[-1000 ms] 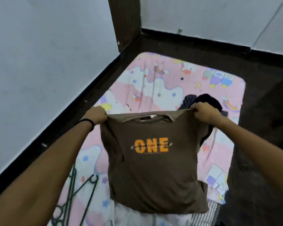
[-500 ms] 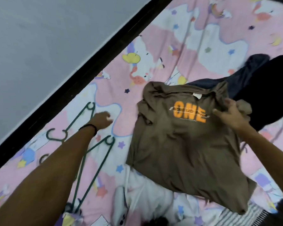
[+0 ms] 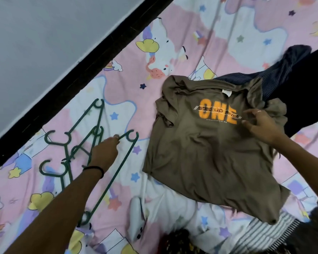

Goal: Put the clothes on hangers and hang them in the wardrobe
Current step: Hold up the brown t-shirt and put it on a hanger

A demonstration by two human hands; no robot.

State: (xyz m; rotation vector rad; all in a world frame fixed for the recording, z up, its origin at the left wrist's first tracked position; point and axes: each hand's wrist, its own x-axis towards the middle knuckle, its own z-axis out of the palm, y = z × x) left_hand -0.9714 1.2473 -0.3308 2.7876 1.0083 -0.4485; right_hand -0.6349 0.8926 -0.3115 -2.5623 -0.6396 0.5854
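A brown T-shirt (image 3: 209, 153) with an orange "ONE" print lies flat, print up, on the pink cartoon bedsheet (image 3: 136, 70). My right hand (image 3: 261, 125) rests over the shirt's right shoulder, fingers spread and relaxed. To the left lies a long green hanger (image 3: 117, 173); my left hand (image 3: 105, 151) has its fingertips curled around the hanger's upper end near the loop. Further green hangers (image 3: 70, 143) lie tangled just left of that hand.
A dark pile of clothes (image 3: 301, 79) lies behind the shirt at the right. A striped cloth (image 3: 261, 233) and a white object (image 3: 136, 217) lie near the lower edge. A black border (image 3: 81, 70) and a grey wall (image 3: 35, 43) bound the left side.
The shirt, held up by both hands a second ago, now lies on the sheet. My left hand has moved left onto a green hanger. My right hand has loosened over the shirt.
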